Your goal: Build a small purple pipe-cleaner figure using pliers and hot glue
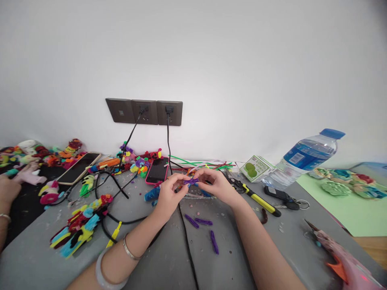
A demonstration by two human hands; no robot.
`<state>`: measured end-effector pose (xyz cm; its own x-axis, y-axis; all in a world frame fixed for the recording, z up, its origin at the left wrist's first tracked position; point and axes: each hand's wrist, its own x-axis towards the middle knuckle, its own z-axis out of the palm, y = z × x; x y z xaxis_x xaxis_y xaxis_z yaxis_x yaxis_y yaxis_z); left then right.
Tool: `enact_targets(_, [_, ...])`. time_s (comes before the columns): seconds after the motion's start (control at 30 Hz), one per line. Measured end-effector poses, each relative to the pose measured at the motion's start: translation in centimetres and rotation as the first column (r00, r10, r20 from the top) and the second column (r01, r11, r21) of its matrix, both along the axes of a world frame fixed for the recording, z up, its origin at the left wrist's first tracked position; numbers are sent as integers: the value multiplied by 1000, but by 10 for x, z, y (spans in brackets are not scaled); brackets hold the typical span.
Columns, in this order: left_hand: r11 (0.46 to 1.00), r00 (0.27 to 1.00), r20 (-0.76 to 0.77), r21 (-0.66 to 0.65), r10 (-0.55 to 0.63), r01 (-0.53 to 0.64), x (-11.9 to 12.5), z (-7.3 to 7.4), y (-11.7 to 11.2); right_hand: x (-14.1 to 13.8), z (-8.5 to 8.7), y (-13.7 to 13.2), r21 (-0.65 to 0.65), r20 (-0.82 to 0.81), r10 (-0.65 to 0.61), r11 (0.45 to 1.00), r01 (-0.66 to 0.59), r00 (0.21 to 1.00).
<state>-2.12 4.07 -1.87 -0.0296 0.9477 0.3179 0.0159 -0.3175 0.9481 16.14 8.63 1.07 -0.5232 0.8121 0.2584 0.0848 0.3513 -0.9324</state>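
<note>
Between my two hands, above the middle of the grey table, is a short purple pipe cleaner piece [190, 181]. My left hand [172, 193] pinches its left end, and my right hand [216, 186] pinches the right end between thumb and finger. Below them on the table lie several folded purple pipe cleaner pieces [214, 242]. A blue fuzzy coil [152, 194] rests just left of my left hand. Behind my fingers, green and red pipe cleaner stems [208, 163] lie along the wall, partly hidden.
Black cables [186, 237] run across the table from wall sockets [144, 112]. Yellow-handled pliers [261, 201], keys [292, 201], a tilted water bottle [305, 155] and a pink glue gun [347, 257] lie right. Left are phones [79, 168], colourful fuzzy figures [83, 225] and another person's hand [8, 191].
</note>
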Motion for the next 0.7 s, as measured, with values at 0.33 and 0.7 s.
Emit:
enact_targets(0.33, [999, 999, -28, 31, -19, 19, 0, 0, 0, 2, 0, 1, 3, 16, -1, 1000, 1, 1000])
enact_targets(0.7, [998, 1000, -26, 54, -15, 17, 0, -1, -1, 2, -7, 4, -12, -51, 9, 1000, -10, 999])
